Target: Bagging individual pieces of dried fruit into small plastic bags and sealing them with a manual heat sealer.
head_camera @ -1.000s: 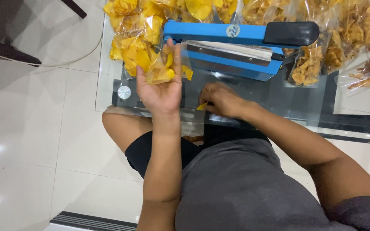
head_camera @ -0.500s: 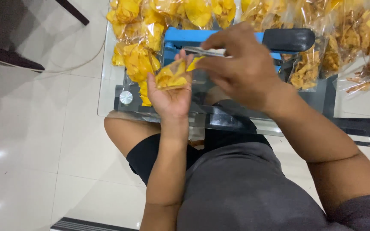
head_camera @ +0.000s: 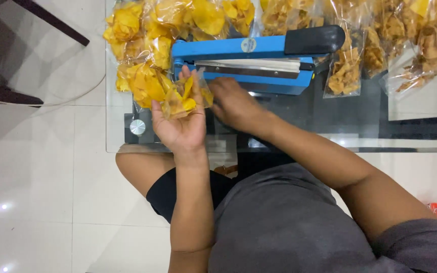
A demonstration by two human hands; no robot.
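a: where's the chip bag [head_camera: 185,98]?
b: cupped in the left hand [head_camera: 180,126], palm up, fingers curled round it, just before the blue sealer [head_camera: 249,60].
a: and the right hand [head_camera: 233,103]?
b: blurred by the bag's mouth; grip unclear. looks like filling; sealing needs the mouth flat under the bar.

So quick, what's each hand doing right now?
Left hand: palm up, holding a clear bag of yellow chips.
Right hand: blurred, low by the blue sealer; its grip cannot be told.
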